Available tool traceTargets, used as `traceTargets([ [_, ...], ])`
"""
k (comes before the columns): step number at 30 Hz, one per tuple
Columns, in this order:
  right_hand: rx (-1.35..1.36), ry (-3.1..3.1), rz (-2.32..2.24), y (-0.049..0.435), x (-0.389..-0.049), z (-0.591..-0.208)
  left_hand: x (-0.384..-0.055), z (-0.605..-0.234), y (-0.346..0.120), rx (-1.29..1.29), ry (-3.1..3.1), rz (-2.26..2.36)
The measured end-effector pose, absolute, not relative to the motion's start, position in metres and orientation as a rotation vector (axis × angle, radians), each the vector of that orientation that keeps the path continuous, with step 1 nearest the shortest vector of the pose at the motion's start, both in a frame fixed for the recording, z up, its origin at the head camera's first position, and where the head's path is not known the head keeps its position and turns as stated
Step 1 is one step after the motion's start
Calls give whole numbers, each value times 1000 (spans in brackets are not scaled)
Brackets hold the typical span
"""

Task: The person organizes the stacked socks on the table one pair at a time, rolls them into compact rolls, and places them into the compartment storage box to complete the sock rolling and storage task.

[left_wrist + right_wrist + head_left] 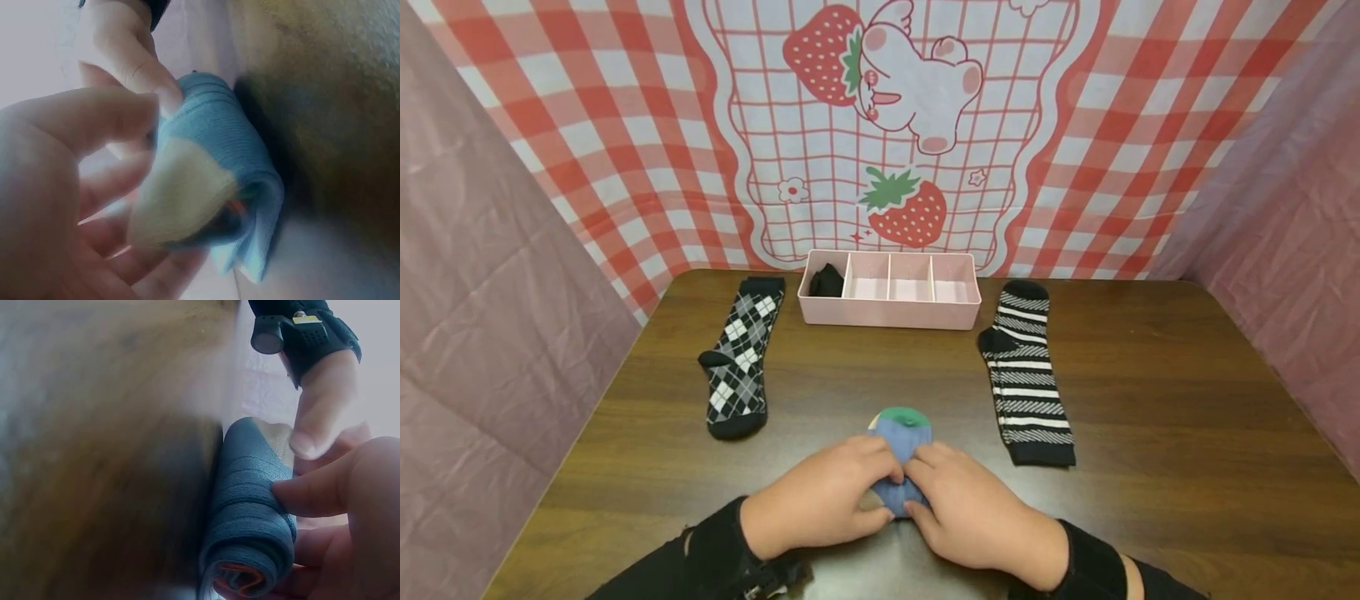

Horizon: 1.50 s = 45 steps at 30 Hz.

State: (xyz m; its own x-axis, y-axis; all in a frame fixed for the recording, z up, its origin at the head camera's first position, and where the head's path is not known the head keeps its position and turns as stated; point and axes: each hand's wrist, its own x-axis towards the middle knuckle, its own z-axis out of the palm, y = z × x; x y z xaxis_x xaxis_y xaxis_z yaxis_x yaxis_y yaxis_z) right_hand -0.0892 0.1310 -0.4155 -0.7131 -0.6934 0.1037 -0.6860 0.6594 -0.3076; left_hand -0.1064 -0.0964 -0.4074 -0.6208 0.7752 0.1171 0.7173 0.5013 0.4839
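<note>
Between both hands lies a blue sock (907,435) with a green end and a cream patch, close to the front of the table. It is rolled into a bundle; in the right wrist view the coiled end of the sock (247,534) shows orange inside. My left hand (827,492) grips it from the left, and the cream patch of the sock (181,187) faces that palm. From the other side my right hand (977,508) holds the roll, with the thumb pressed against its ribbed part. The fingertips of both hands nearly meet on top of it.
A pink box (887,314) with several compartments stands at the back, a black bundle (827,282) in its leftmost one. Argyle socks (741,358) lie to the left, striped socks (1030,375) to the right. A checked cloth (1120,167) hangs behind the table (1172,400).
</note>
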Motion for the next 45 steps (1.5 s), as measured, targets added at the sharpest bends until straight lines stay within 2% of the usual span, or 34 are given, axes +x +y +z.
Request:
traceTargets([
  [18, -1203, 2882, -479, 130, -89, -416, -107, -411, -95, 1299, 2643, 725],
  [30, -1186, 2870, -510, 129, -88, -416, -117, -414, -101, 1107, 2509, 867],
  [45, -1170, 2914, -589, 129, -88, -416, -120, -414, -101, 1027, 2444, 852],
])
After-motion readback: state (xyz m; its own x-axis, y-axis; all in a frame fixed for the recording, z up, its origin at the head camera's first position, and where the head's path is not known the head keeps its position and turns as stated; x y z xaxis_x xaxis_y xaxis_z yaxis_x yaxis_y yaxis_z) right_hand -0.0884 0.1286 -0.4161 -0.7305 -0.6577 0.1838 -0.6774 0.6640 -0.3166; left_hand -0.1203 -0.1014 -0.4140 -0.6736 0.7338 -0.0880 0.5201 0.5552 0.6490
